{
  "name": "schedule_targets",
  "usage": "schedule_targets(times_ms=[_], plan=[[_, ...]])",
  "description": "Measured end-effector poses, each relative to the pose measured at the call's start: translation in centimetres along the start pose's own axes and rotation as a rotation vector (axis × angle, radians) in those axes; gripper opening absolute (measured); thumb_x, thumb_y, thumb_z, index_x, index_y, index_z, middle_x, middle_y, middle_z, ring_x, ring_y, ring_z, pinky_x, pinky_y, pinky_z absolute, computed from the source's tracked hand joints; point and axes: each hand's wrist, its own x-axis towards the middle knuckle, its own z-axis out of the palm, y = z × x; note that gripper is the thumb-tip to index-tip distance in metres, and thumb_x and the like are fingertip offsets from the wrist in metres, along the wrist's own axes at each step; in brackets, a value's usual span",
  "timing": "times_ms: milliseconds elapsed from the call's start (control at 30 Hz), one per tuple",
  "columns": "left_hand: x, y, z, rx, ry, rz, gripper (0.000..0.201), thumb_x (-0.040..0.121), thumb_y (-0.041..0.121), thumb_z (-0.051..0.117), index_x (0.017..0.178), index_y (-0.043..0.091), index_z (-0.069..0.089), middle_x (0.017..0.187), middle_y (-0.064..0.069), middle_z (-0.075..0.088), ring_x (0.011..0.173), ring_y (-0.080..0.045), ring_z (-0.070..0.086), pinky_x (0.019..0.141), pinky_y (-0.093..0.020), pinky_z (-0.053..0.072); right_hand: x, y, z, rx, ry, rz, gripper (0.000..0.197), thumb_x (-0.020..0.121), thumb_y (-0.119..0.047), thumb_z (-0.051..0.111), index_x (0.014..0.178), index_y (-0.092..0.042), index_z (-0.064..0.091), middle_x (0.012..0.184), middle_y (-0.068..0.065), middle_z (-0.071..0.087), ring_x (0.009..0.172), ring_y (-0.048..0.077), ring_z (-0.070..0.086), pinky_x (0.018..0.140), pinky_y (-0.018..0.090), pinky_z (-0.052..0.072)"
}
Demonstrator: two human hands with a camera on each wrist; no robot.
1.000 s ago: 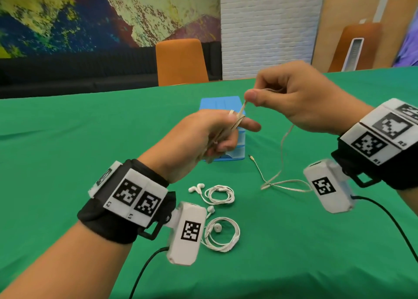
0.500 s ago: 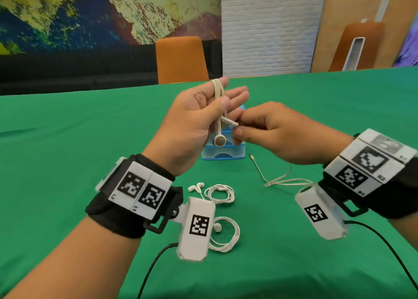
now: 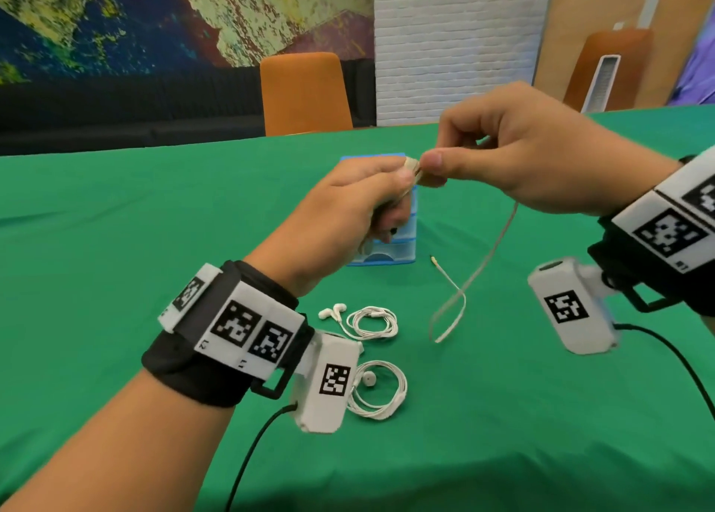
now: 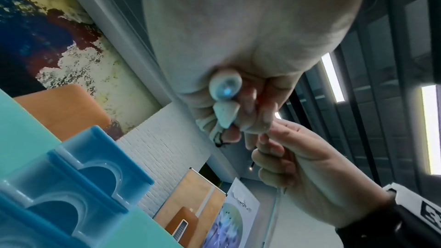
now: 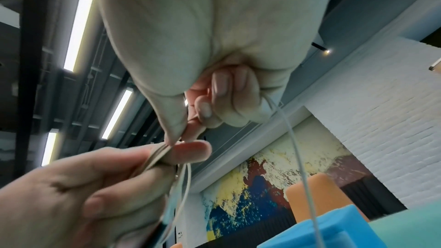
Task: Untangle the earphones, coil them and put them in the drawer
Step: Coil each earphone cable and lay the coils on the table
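Above the green table my left hand [image 3: 371, 198] grips a bundle of beige earphone cable loops, and two earbuds [image 4: 225, 90] poke out under its curled fingers. My right hand [image 3: 433, 165] pinches the same cable right beside the left thumb. From it the loose cable [image 3: 476, 267] hangs down to a loop and a plug lying on the cloth. The small blue drawer unit [image 3: 398, 248] stands just behind the left hand, which hides part of it.
Two coiled white earphone sets [image 3: 371, 322] [image 3: 381, 391] lie on the green tablecloth [image 3: 116, 279] near my left wrist. An orange chair [image 3: 305, 93] stands at the table's far edge. A black camera cable [image 3: 673, 360] trails from my right wrist.
My left hand has closed from spread fingers into a fist around the cable loops. My right hand rose from below to pinch the cable at the left thumb, lifting the loose end.
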Motion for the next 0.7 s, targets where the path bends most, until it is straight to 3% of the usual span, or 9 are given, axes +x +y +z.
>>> schedule_targets(times_ms=[167,233,300,333,400,467,533,600,700], plan=[[-0.3,-0.2,-0.9,-0.182,-0.092,-0.073,0.042,0.109,0.019,0.034,0.116,-0.007,0.065,0.058,-0.001,0.023,0.054,-0.02,0.018,0.05,-0.021,0.027,-0.2,1.9,2.2,0.103,0.07,0.118,0.043,0.099,-0.034,0.058,0.073,-0.001,0.051,0.062,0.0,0.036,0.055,0.007,0.029,0.05,0.022,0.028],[-0.4,-0.5,-1.3,-0.288,-0.067,-0.068,0.04,0.108,0.017,0.036,0.123,-0.009,0.062,0.055,0.003,0.032,0.051,-0.016,0.018,0.05,-0.023,0.026,-0.6,2.4,3.7,0.178,0.076,0.169,0.043,0.102,-0.031,0.054,0.071,-0.002,0.048,0.057,-0.011,0.034,0.05,0.003,0.026,0.048,0.017,0.025],[-0.3,-0.5,-1.2,-0.377,0.014,-0.063,0.036,0.107,0.013,0.038,0.13,-0.009,0.056,0.057,0.005,0.056,0.046,-0.013,0.027,0.047,-0.015,0.036,-1.0,2.5,5.2,0.191,0.036,0.187,0.04,0.105,-0.028,0.049,0.068,-0.012,0.048,0.051,-0.016,0.04,0.049,0.002,0.032,0.05,0.016,0.027],[-0.3,-0.5,-1.1,-0.437,0.056,-0.057,0.035,0.106,0.01,0.04,0.132,-0.008,0.053,0.068,0.001,0.069,0.045,-0.009,0.041,0.051,-0.015,0.044,-1.3,2.3,5.7,0.179,0.0,0.184,0.039,0.105,-0.027,0.048,0.068,-0.016,0.049,0.052,-0.016,0.044,0.05,0.001,0.036,0.053,0.017,0.03],[-0.1,-0.8,-1.0,-0.588,0.161,-0.027,0.033,0.104,0.004,0.044,0.135,-0.007,0.048,0.103,-0.014,0.076,0.069,-0.01,0.07,0.067,-0.021,0.056,-2.0,1.2,6.5,0.121,-0.076,0.155,0.037,0.104,-0.028,0.05,0.07,-0.016,0.054,0.056,-0.014,0.049,0.054,0.001,0.04,0.057,0.024,0.035],[0.3,-1.4,-1.2,-0.657,0.299,-0.001,0.035,0.103,-0.001,0.045,0.138,-0.007,0.043,0.12,-0.021,0.07,0.094,-0.016,0.075,0.079,-0.025,0.057,-2.5,-0.4,6.3,0.072,-0.163,0.109,0.035,0.103,-0.028,0.053,0.071,-0.016,0.06,0.053,-0.012,0.048,0.051,0.005,0.041,0.054,0.02,0.034],[0.6,-1.6,-1.4,-0.528,0.359,0.037,0.04,0.103,-0.003,0.045,0.142,-0.006,0.039,0.127,-0.018,0.067,0.107,-0.018,0.072,0.086,-0.026,0.056,-2.6,-2.0,5.6,0.073,-0.238,0.068,0.032,0.102,-0.026,0.055,0.072,-0.015,0.062,0.049,-0.012,0.044,0.048,0.008,0.038,0.05,0.018,0.031],[0.7,-1.8,-1.3,-0.231,0.287,0.077,0.047,0.102,-0.007,0.044,0.148,0.001,0.034,0.135,-0.013,0.061,0.109,-0.012,0.07,0.091,-0.027,0.055,-2.4,-3.2,4.4,0.073,-0.266,0.017,0.031,0.101,-0.027,0.056,0.073,-0.015,0.064,0.049,-0.011,0.043,0.047,0.008,0.037,0.049,0.018,0.029],[0.2,-1.8,-0.5,0.061,0.046,0.069,0.035,0.1,-0.012,0.041,0.129,0.006,0.047,0.107,-0.003,0.065,0.083,0.0,0.064,0.075,-0.016,0.052,-1.5,-3.5,2.2,0.05,-0.175,-0.036,0.029,0.097,-0.032,0.056,0.075,-0.017,0.066,0.054,-0.005,0.046,0.05,0.012,0.038,0.05,0.028,0.033]])
